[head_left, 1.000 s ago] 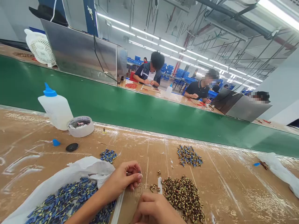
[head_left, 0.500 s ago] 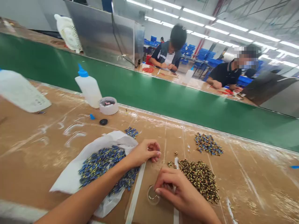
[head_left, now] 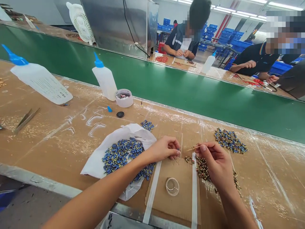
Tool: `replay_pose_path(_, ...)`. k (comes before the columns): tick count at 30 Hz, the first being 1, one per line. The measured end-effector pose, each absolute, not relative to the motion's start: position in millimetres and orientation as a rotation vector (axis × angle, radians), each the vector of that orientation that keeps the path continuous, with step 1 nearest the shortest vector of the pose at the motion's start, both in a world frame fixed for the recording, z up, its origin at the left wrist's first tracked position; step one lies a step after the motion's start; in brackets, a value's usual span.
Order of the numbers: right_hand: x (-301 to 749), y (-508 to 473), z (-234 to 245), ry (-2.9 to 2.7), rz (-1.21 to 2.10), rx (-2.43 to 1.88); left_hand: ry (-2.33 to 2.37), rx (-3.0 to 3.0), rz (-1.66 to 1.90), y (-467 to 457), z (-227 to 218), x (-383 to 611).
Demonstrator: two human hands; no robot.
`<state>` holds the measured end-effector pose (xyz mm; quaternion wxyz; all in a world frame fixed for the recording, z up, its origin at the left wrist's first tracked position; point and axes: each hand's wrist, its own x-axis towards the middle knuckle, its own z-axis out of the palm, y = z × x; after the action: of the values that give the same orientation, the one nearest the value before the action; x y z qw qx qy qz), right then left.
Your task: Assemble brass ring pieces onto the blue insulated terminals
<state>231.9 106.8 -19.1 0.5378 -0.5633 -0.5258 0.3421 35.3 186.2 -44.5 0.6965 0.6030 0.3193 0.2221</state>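
Note:
My left hand [head_left: 164,148] is curled, its fingertips pinching a small dark part just above a taped cardboard pad [head_left: 175,171]. My right hand [head_left: 215,162] pinches a thin wooden stick [head_left: 193,148] whose tip points left toward the left hand. Under the right hand lies a heap of brown-and-yellow wound rings [head_left: 202,167]. A white bag [head_left: 100,156] full of blue parts [head_left: 121,152] lies under my left forearm. A small clear round dish [head_left: 172,186] sits on the pad.
A pile of blue-and-yellow parts [head_left: 230,140] lies at the right and a small blue cluster [head_left: 147,125] near the bag. Two squeeze bottles [head_left: 105,79] [head_left: 40,81], a tape roll [head_left: 124,98] and a black cap [head_left: 120,114] stand at the back left. Beyond the green conveyor [head_left: 178,92], other people work.
The view tilted down toward the bench. My right hand left the small clear dish and rose, now holding the thin stick near the left hand. The left hand stays pinched.

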Motion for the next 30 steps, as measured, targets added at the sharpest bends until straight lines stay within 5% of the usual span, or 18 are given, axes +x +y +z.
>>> replay_pose_path(30,226.7,107.6,-42.2,-1.499,0.688,-1.474,0.796,1.602,0.469,183.2,-45.5,37.3)
